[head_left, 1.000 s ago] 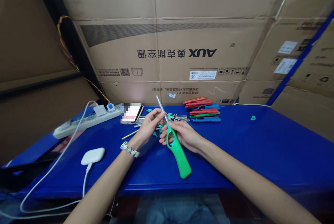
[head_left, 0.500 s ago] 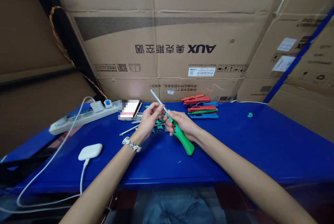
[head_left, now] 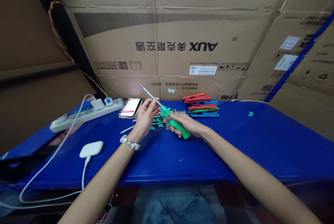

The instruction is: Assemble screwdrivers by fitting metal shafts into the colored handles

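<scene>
A long-necked lighter [head_left: 184, 132] with a green handle and a silver metal tube is tilted up to the left above the table. My right hand [head_left: 189, 123] is wrapped around its green handle, thumb on top. The fingers of my left hand [head_left: 146, 114] are pinched on the metal tube [head_left: 150, 94], a little above where it enters the green body. Beneath the hands, partly hidden, lie loose metal tubes [head_left: 127, 129] and small teal-green plastic pieces [head_left: 153, 128].
Red, blue and green handle shells [head_left: 203, 107] are stacked at the back right. A phone [head_left: 132, 107] and a power strip [head_left: 83, 114] stand at the back left. A white earphone case [head_left: 91, 149] with a cable lies front left. Cardboard [head_left: 177, 25] walls the back.
The lighter has swung to a flatter tilt, its tube tip moving left and its handle end rising. My left hand has shifted slightly left; both hands keep their hold.
</scene>
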Action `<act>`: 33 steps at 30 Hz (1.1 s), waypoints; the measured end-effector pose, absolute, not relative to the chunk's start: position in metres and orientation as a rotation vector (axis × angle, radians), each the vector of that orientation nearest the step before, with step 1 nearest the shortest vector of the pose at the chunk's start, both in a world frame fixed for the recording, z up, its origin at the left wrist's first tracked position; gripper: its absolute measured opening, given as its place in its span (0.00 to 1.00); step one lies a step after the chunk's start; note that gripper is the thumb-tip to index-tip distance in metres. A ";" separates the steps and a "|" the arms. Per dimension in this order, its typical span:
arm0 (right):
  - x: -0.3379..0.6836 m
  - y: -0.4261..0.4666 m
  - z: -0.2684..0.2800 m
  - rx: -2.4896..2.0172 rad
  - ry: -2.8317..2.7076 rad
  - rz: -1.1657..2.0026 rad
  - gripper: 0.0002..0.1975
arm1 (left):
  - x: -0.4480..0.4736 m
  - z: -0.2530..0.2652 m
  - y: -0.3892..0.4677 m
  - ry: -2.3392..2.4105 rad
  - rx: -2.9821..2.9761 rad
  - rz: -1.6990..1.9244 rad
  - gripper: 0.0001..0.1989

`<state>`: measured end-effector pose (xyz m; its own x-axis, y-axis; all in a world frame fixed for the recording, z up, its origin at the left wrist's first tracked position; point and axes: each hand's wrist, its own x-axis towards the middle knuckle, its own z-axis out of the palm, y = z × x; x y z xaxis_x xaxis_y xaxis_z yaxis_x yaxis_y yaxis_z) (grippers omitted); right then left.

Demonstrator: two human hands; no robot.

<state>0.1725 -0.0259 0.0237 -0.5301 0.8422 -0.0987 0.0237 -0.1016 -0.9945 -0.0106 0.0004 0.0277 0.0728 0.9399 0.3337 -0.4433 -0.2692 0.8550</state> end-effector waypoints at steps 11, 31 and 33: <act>0.161 -0.027 0.011 -0.911 -1.542 1.565 0.19 | -0.002 0.012 -0.002 0.703 1.232 1.292 0.17; 0.154 -0.027 0.027 -0.811 -1.543 1.509 0.24 | 0.001 0.019 -0.008 0.748 1.280 1.413 0.19; 0.156 -0.027 0.028 -0.782 -1.544 1.549 0.24 | 0.001 0.018 -0.008 0.755 1.291 1.380 0.20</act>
<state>0.1559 -0.0266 0.0275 -0.4922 0.8638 0.1079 -0.1110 0.0607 -0.9920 0.0010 -0.0080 0.0183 0.1347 0.9471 0.2913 -0.2661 -0.2486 0.9313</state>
